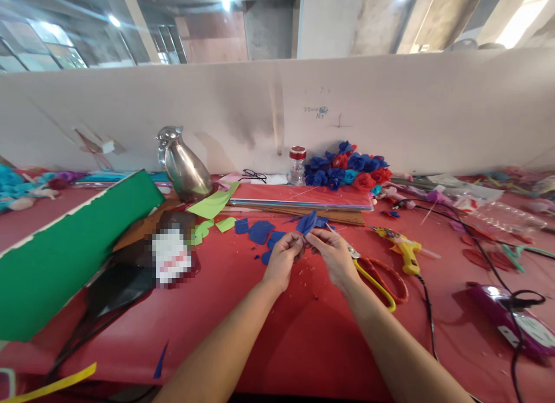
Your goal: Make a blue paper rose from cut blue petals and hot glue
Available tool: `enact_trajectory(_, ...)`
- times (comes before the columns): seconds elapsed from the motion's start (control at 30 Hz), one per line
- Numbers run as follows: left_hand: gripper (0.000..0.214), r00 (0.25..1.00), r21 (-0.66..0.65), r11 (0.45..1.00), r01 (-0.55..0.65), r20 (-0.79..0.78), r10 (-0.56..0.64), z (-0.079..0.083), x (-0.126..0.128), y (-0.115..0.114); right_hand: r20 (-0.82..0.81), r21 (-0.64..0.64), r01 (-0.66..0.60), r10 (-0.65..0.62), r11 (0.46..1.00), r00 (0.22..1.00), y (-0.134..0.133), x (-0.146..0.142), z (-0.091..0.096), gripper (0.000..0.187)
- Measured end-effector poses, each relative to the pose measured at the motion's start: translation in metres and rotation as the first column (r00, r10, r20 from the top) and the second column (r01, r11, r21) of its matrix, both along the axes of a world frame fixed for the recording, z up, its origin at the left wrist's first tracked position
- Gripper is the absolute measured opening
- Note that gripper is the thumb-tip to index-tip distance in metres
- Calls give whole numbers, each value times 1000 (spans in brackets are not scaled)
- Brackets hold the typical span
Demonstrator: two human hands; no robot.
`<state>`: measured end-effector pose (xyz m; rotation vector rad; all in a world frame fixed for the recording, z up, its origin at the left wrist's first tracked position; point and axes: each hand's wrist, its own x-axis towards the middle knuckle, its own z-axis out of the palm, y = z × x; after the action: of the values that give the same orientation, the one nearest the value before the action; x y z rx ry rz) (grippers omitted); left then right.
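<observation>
Left hand (281, 263) and right hand (337, 257) pinch the blue paper (307, 222) between their fingers, apparently to steady its folds; scissors (372, 281) lie right, seemingly for easy reach.

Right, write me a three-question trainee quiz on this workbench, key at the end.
1. True or false: the yellow hot-glue gun is in the right hand.
2. What stands immediately left of the bunch of artificial flowers?
A) Metal jug
B) Clear jar with a red lid
C) Purple device
3. Fill in the colour: the left hand and right hand meet at a ____ paper piece.

Key:
1. False; the hot-glue gun lies on the red tabletop, to the right of that hand.
2. B.
3. Blue.
</observation>
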<state>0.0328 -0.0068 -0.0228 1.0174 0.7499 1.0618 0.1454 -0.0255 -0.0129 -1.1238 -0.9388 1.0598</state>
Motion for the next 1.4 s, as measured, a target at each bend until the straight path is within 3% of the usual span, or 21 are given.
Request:
enact_trajectory(0.37, 21, 999, 87, 996, -18, -46, 22, -4, 2, -1, -49, 10, 57, -56, 998, 997, 3, -2, -6, 23)
enact_trajectory(0.53, 20, 999, 68, 997, 24, -32, -22, -6, 2, 1, -74, 28, 23, -21, 999, 997, 3, -3, -3, 23)
enact_trajectory(0.9, 23, 996, -39, 998, -40, 78, 43, -5, 1, 3, -82, -30, 39, -41, 999, 996, 2, -3, -5, 23)
enact_trajectory(1.13, 24, 986, -141, 990, 11, 169, 13, -4, -1, 5, -96, -54, 2, -7, 999, 995, 2, -3, -7, 25)
enact_trajectory(1.4, 24, 989, -150, 989, 11, 147, 11, -3, -2, 5, -52, -16, 16, -17, 1000, 999, 3, -2, -9, 21)
